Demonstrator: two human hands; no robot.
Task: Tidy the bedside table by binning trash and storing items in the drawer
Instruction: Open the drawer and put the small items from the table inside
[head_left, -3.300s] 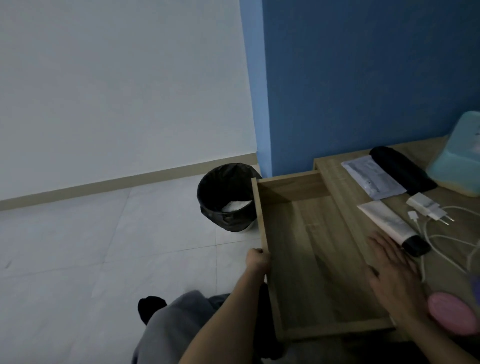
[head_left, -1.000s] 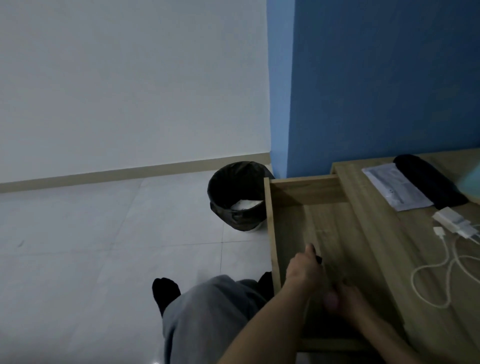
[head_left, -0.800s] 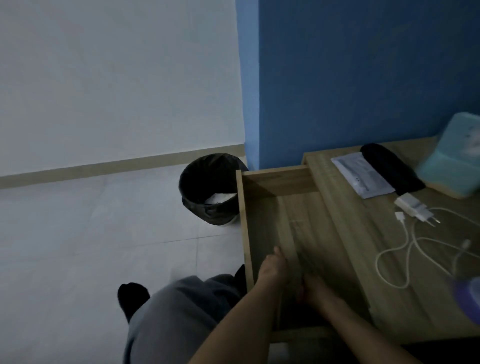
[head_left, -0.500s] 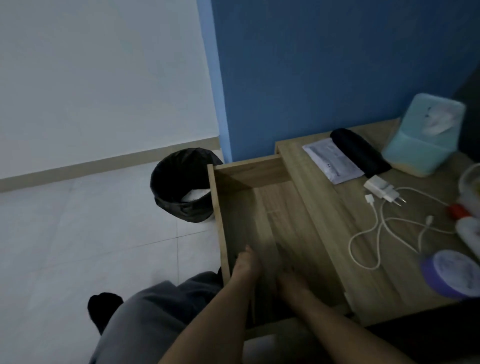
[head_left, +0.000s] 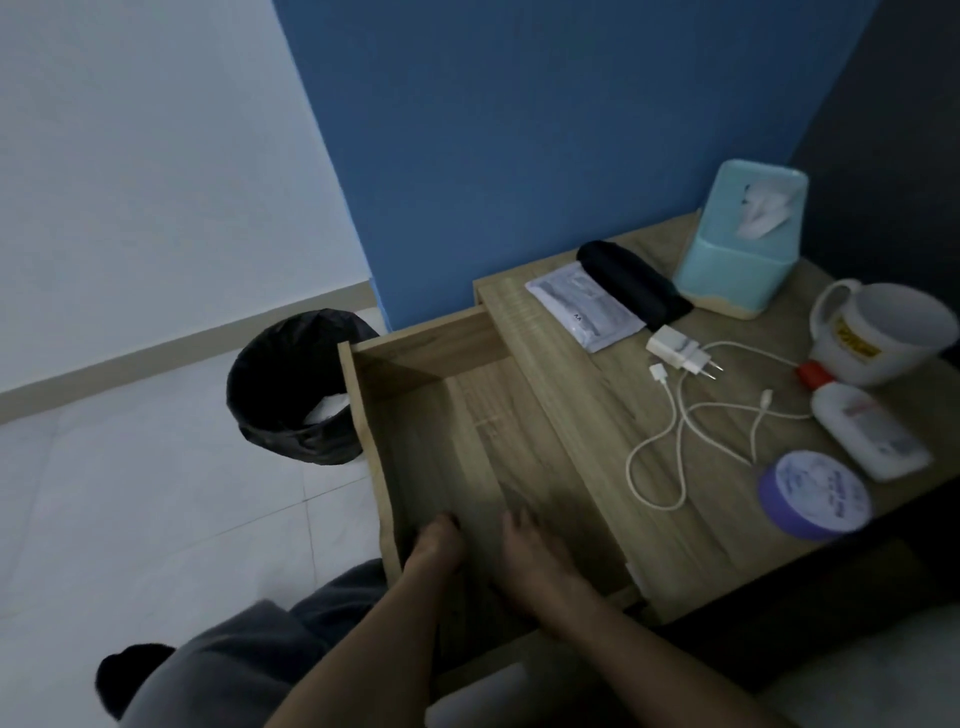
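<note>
The wooden drawer (head_left: 488, 441) of the bedside table (head_left: 576, 415) is pulled out. Both my hands are inside it near its front edge, in deep shadow. My left hand (head_left: 434, 545) has its fingers bent down onto the drawer floor by the left wall; what it holds is hidden. My right hand (head_left: 530, 551) lies palm down beside it with fingers apart. On the tabletop lie a white packet (head_left: 582, 306), a black pouch (head_left: 631, 283), a white charger (head_left: 675, 351) with its cable (head_left: 675, 441), a white bottle (head_left: 867, 434) and a purple-lidded jar (head_left: 813, 493).
A black-lined bin (head_left: 291, 389) with white trash in it stands on the tiled floor left of the drawer. A teal tissue box (head_left: 737, 260) and a white mug (head_left: 883, 332) stand at the table's back right. My knee (head_left: 234, 660) is below the drawer.
The tube and pink jar seen on the table 3.3 s ago are gone from it. Both hands went into the drawer and stay low at its front. My view swung right.
</note>
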